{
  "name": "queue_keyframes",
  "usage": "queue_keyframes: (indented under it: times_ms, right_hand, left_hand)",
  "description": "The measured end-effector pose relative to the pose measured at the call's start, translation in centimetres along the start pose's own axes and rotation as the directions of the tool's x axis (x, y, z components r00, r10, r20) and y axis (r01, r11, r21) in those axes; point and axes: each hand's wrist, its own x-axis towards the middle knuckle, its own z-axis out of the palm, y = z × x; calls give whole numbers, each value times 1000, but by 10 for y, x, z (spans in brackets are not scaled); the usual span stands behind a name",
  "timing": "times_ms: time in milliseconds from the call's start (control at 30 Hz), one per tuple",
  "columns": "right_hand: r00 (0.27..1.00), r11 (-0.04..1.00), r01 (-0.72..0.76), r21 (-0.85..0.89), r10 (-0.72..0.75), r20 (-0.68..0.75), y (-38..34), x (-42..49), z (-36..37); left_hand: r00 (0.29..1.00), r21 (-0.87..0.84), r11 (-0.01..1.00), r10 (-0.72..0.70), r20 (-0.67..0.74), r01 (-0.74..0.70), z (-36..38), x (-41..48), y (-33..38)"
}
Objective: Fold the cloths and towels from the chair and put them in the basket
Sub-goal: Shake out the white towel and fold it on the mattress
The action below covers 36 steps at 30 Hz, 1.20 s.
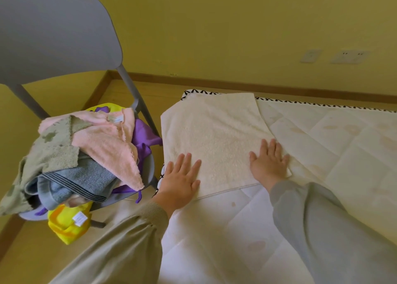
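From the head camera, a cream towel (214,137) lies flat on the near left corner of a white quilted mattress (333,155), its far edge close to the black-and-white trim. Both hands rest on its near part. The left hand (180,178) is by the near left corner and the right hand (268,165) is at the right edge, with its fingertips reaching just past the hem. Neither grip pinches anything: the fingers of both are straight and spread, palms down on the pile. This looks like smoothing, pressing the cloth flat so that a crease will run straight. The mattress probably serves as the folding surface because it is broad and sits right next to the supply. Whether the towel is already doubled over is hard to tell from here, though a thin seam along its near edge hints at a single hem, not a fold. Just left of the mattress stands a grey chair (53,37), its seat heaped with the remaining laundry. A pink towel (107,140) lies on top and a green cloth (53,150) drapes over the left side. Beneath them is a grey-blue striped towel (75,183), with a purple cloth (144,137) behind and a yellow cloth (68,225) hanging off the front edge. The basket is not in view. With so much heaped on the chair, the task seems to be at an early stage.
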Motion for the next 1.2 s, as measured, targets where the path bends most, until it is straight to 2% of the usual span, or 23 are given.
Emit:
queue_keyframes:
  times_ms: [67, 167, 200, 267, 333, 400, 500, 600, 633, 700, 767, 800, 833, 867, 900, 933, 967, 1033, 1100, 1200]
  right_hand:
    - [994, 990, -77, 122, 86, -68, 4, -1, -3]
    - [964, 966, -83, 246, 140, -224, 15, -1, -6]
    - [961, 942, -92, 324, 169, -218, 19, 1, -10]
    - [965, 873, -163, 460, 238, -111, 24, 4, -16]
    - [969, 865, -205, 459, 246, -31, 30, 2, -20]
    - [981, 917, -167, 361, 192, -36, 32, -4, -22]
    - [996, 997, -65, 34, 67, -53, 39, -15, -20]
    - [999, 976, -48, -212, 47, -9, 51, -26, -21]
    - [999, 963, -47, -264, 52, 12, 55, -29, -22]
    - [990, 912, -29, -409, 84, 115, 58, -36, -26]
    - [971, 792, 33, -610, 119, 207, 52, -44, -33]
    - [969, 720, 55, -692, 128, 211, 45, -47, -38]
    - [978, 676, 73, -733, 95, 185, 36, -49, -42]
    - [991, 680, 94, -727, 4, 132, 28, -49, -43]
    - [990, 714, 130, -688, -130, 52, 21, -47, -43]
    - [956, 752, 209, -625, -291, -30, 15, -45, -41]
    - [898, 773, 318, -548, -431, -88, 7, -45, -35]
    - [825, 799, 494, -343, -556, -107, -11, -46, -22]
    - [839, 833, 530, -158, -543, -47, -31, -47, -10]
    - [809, 806, 587, -80, -588, 10, -46, -42, 9]
  left_hand:
    - [997, -6, 998, 66, -24, -67, 0, -4, -1]
    - [965, 57, 967, 253, -69, -249, -2, -12, -1]
    - [953, 64, 957, 288, -90, -283, -3, -14, 2]
    - [955, 46, 961, 278, -107, -274, -8, -15, 11]
    - [971, 80, 974, 219, -97, -212, -15, -13, 23]
    - [988, 87, 989, 128, -84, -120, -27, -9, 32]
    - [998, 12, 999, 52, 40, -52, -43, -5, 44]
    - [968, -276, 961, 76, 241, -7, -52, -8, 56]
    - [937, -368, 929, 104, 335, 28, -55, -11, 60]
    - [854, -437, 894, 150, 499, 98, -59, -17, 68]
    - [744, -485, 850, 185, 642, 207, -64, -19, 73]
    - [692, -541, 787, 212, 690, 298, -65, -19, 75]
    - [707, -598, 724, 220, 672, 343, -63, -17, 76]
    - [804, -633, 713, 167, 571, 301, -61, -14, 74]
    - [912, -611, 763, 70, 405, 212, -58, -11, 70]
    - [977, -541, 830, -19, 214, 135, -55, -9, 65]
    - [996, -449, 889, -68, 56, 86, -52, -8, 59]
    - [990, -300, 953, -78, -117, 39, -43, -4, 44]
    - [989, -227, 973, -65, -134, 34, -33, 1, 27]
    - [987, -129, 991, -64, -148, 45, -20, 5, 12]
